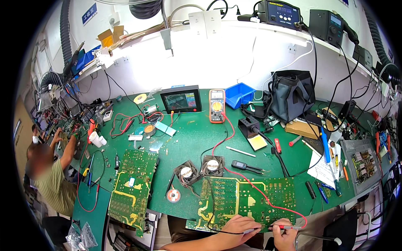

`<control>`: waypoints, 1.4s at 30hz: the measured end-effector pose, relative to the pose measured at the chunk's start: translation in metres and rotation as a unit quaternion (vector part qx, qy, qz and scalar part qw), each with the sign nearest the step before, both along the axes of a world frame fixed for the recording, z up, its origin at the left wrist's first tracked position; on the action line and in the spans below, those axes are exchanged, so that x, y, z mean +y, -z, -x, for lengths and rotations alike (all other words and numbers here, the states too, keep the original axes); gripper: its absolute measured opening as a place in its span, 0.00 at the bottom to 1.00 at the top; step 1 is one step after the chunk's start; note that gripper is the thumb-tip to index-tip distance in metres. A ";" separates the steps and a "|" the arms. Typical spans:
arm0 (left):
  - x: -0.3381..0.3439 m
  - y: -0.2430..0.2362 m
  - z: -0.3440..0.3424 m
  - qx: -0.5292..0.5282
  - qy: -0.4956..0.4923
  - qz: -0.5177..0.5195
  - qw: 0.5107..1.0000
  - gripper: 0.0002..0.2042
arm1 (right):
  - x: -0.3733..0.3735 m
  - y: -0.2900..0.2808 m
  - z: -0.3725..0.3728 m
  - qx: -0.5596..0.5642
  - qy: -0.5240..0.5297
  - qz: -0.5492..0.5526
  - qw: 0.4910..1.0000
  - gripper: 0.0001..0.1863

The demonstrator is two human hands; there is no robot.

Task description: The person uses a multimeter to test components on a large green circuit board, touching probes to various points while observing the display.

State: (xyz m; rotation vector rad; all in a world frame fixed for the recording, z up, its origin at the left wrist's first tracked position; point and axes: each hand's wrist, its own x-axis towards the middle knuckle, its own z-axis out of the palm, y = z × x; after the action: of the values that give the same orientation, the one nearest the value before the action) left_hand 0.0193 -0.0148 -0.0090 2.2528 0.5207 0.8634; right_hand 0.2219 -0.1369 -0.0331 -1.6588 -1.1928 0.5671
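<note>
A large green circuit board (pixel 226 192) lies before me at the table's near edge. My left hand (pixel 239 226) is closed round a black-leaded test probe (pixel 250 230), which points right, low over the board. To its right my right hand (pixel 284 235) pinches a red test probe (pixel 289 227), its tip pointing left near the other probe. Whether the tips touch the board is too small to tell. Red and black leads run back across the board toward an orange-and-white multimeter (pixel 217 106). Two cooling fans (pixel 212 165) sit against the board's far edge.
A second circuit board (pixel 133 184) overhangs the table at left. Solder spool (pixel 173 195), digital tweezers (pixel 247 167), soldering iron stand (pixel 251 129), small oscilloscope (pixel 181 100), blue bin (pixel 240 95) and grey tool bag (pixel 292 94) stand around. Another person (pixel 56 180) works at far left.
</note>
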 end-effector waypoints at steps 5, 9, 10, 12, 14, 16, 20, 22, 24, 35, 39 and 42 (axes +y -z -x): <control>0.000 0.000 0.000 0.000 0.003 0.002 1.000 0.11 | 0.001 -0.005 0.001 -0.001 0.008 0.024 1.000 0.08; 0.001 -0.002 0.001 0.000 0.005 0.006 1.000 0.11 | 0.001 -0.006 0.001 -0.019 0.009 0.024 0.999 0.09; 0.001 -0.002 0.001 0.001 0.006 0.006 1.000 0.11 | 0.001 -0.006 0.000 -0.028 0.008 0.021 0.999 0.09; 0.000 -0.002 0.001 0.003 0.003 0.004 1.000 0.11 | 0.001 -0.006 0.001 -0.017 0.009 0.017 1.000 0.09; 0.000 -0.002 0.000 0.003 0.002 0.003 1.000 0.11 | 0.001 -0.007 0.002 -0.015 0.010 0.017 1.000 0.09; 0.000 -0.001 0.000 0.002 0.002 0.002 1.000 0.11 | 0.001 -0.007 0.001 -0.021 0.010 0.018 1.000 0.09; 0.000 0.004 0.001 -0.008 0.000 0.003 1.000 0.11 | 0.001 -0.007 0.003 -0.038 0.014 0.002 0.999 0.09; 0.000 0.004 0.001 -0.011 0.002 0.006 1.000 0.11 | 0.000 -0.005 0.003 -0.022 0.015 0.007 1.000 0.10; 0.001 0.005 0.001 -0.008 -0.002 0.001 1.000 0.11 | 0.000 -0.006 0.002 -0.038 0.015 0.025 0.999 0.10; 0.000 0.001 0.000 -0.007 -0.008 0.004 1.000 0.10 | 0.004 0.001 -0.001 -0.036 -0.001 -0.046 0.998 0.07; 0.001 0.006 0.000 -0.009 -0.014 0.011 1.000 0.11 | 0.018 0.011 -0.001 0.025 -0.022 -0.135 0.990 0.01; 0.007 -0.002 -0.003 -0.004 -0.009 0.001 1.000 0.12 | 0.014 0.006 -0.002 -0.002 -0.024 -0.116 0.993 0.02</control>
State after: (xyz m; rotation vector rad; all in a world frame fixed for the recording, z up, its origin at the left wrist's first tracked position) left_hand 0.0222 -0.0078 -0.0071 2.2455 0.5396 0.8811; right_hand 0.2242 -0.1228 -0.0387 -1.4392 -1.2553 0.4367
